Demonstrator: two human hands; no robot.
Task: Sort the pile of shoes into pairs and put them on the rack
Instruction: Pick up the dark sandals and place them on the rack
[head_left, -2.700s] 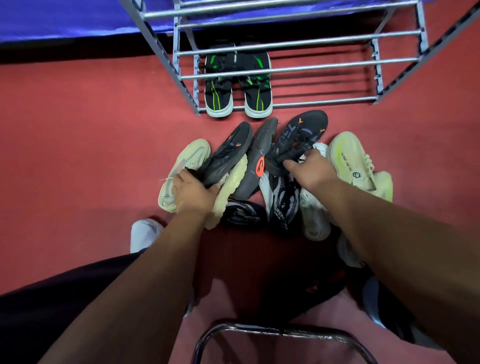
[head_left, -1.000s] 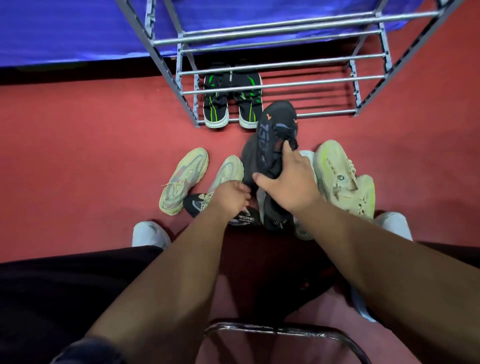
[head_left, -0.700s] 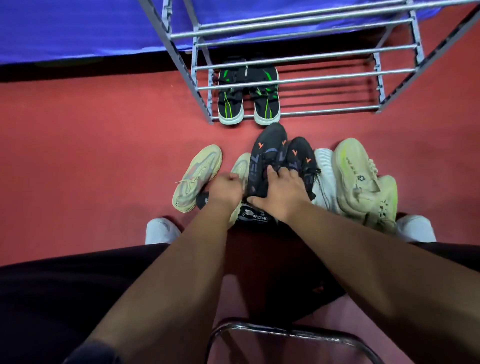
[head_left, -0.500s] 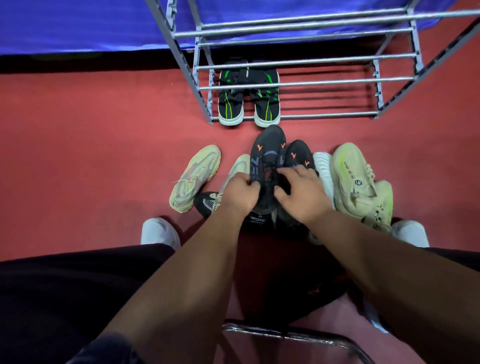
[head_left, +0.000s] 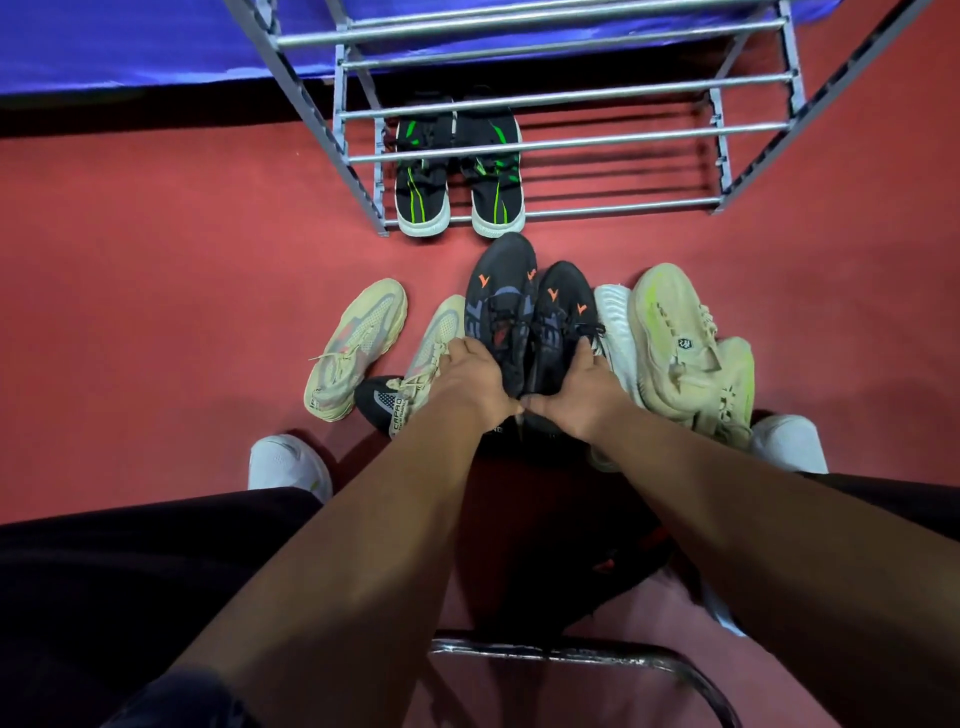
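Observation:
Two black shoes with orange marks stand side by side, toes pointing at the rack. My left hand (head_left: 470, 382) grips the left black shoe (head_left: 501, 301) at its heel, and my right hand (head_left: 576, 389) grips the right black shoe (head_left: 563, 312) the same way. The grey metal rack (head_left: 571, 140) stands just beyond, with a black-and-green pair (head_left: 460, 176) on its lowest shelf at the left. Two beige shoes (head_left: 358, 345) lie left of my hands. A cream and yellow-green pair (head_left: 680, 343) lies on the right, beside a white shoe (head_left: 613, 327).
A dark shoe with white lettering (head_left: 382, 405) lies partly under my left wrist. My own white shoes (head_left: 285, 462) rest on the red floor at both sides. A metal chair frame (head_left: 571, 654) curves across the bottom. A blue sheet (head_left: 130, 41) hangs behind the rack.
Both black shoes went from lying tipped in the pile to standing together upright. My left hand moved from the beige shoe onto the left black shoe, and both hands now hold the heels.

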